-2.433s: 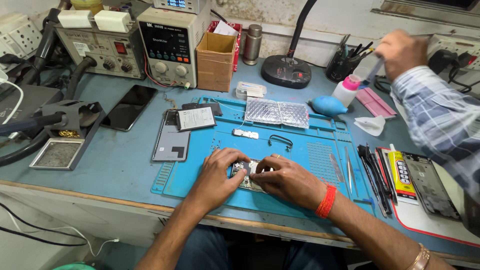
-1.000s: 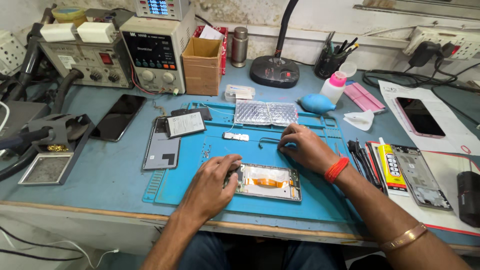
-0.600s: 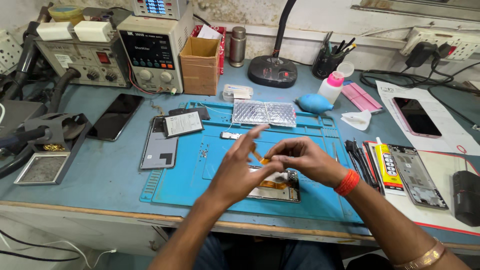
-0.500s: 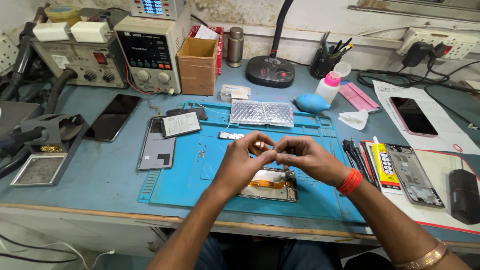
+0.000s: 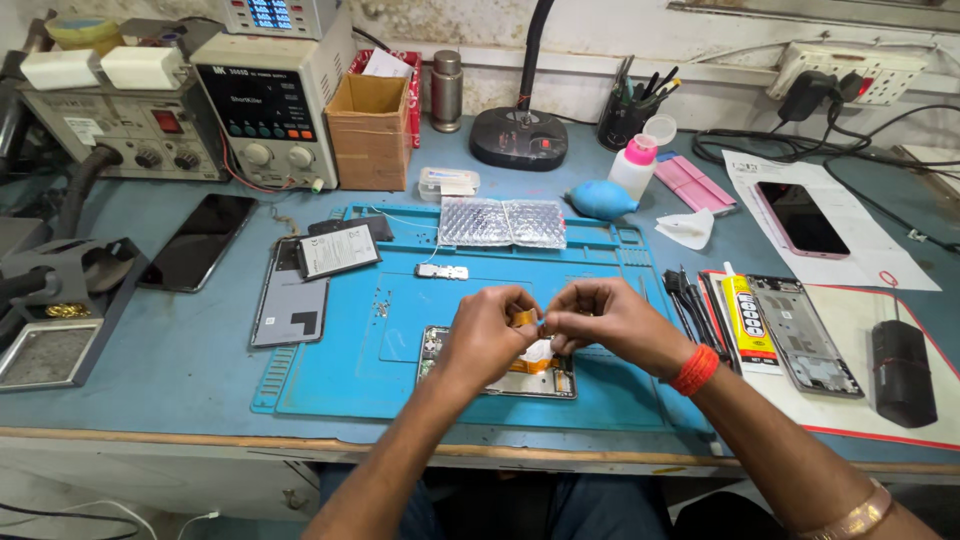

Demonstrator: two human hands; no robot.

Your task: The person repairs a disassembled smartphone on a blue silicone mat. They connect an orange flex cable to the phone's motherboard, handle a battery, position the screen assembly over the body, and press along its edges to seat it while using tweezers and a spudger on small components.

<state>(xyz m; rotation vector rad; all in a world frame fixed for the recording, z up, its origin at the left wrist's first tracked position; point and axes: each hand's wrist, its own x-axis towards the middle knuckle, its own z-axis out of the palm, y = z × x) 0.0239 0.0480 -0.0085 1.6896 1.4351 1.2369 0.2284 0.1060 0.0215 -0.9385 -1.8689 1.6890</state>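
Small orange flex strip point(image 5: 523, 318): pinched between fingertips of both hands, raised above the opened phone point(image 5: 497, 368), just past centre of view toward 6 o'clock. Left hand point(image 5: 487, 335): grip closed on the strip's left end, knuckles up. Right hand point(image 5: 600, 317): grip closed on the strip's right end, fingertips almost touching those of the left; red band at wrist. Opened phone: flat on the blue work mat point(image 5: 350, 370), directly below the hands, orange ribbon inside partly hidden by the left hand.

On the mat, at 12 o'clock from the hands: small metal shield piece point(image 5: 442, 271), beyond it a sheet of silver bubble wrap point(image 5: 503, 222). Tiny screws point(image 5: 380, 305) scattered at 10 o'clock. Grey back cover point(image 5: 290, 305) at 9 o'clock, straddling the mat's left edge, a battery point(image 5: 338, 250) lying over its upper end. Dark phone point(image 5: 199, 240) further out at 9 o'clock on the table point(image 5: 150, 370).

At 3 o'clock: tweezers and picks point(image 5: 690, 300), yellow glue tube point(image 5: 741, 318), bare phone frame point(image 5: 803, 333), black cylinder point(image 5: 903, 372). At 1 o'clock: blue air blower point(image 5: 602, 199), white bottle with pink cap point(image 5: 636, 165), pink-edged phone point(image 5: 800, 218) on paper. Along the back, 11 to 12 o'clock: power supply point(image 5: 275, 110), cardboard box point(image 5: 371, 130), black lamp base point(image 5: 518, 138).
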